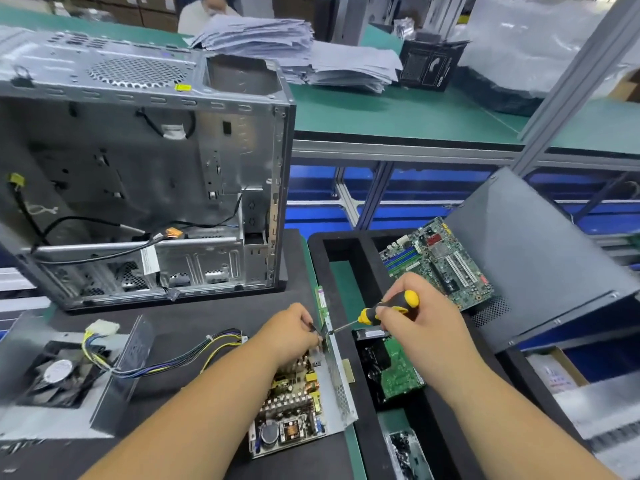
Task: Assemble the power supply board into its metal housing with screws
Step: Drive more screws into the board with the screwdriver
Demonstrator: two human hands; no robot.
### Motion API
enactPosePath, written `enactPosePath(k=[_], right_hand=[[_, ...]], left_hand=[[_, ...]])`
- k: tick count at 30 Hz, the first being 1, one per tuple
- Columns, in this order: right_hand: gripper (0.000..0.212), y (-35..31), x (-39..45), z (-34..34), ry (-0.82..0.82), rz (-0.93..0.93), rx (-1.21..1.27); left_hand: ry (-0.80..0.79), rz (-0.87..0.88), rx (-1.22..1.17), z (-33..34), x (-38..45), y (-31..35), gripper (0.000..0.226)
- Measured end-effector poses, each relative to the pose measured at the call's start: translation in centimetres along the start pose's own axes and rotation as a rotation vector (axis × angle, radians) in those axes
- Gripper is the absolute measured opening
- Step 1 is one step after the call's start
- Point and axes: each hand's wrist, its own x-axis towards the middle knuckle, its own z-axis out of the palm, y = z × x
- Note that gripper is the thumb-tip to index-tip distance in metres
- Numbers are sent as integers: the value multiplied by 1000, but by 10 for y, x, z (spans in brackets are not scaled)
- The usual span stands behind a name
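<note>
2 hands busy | R hand (420, 315) grip round screwdriver (384, 308) | L hand (292, 329) grip pinching housing (334, 372) wall by board (294, 403)

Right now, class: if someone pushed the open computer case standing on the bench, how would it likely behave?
The computer case is sheet metal and nearly empty, so probably stiff and fairly light. Standing tall, it may tip. Its loose cables would likely flop.

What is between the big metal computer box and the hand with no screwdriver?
In the head view, mostly bare black mat lies between the computer case and the left hand. The bundle of coloured wires runs just below that stretch.
</note>
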Motion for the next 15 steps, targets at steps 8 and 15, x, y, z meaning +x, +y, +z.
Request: enactPosePath(k=[8, 15], right_hand=[[15, -7, 5, 7, -40, -42, -107], [16, -8, 8, 13, -74, -87, -220]], left_hand=[[-10, 19, -40, -1, 3, -2, 27], [12, 21, -24, -2, 0, -2, 27]])
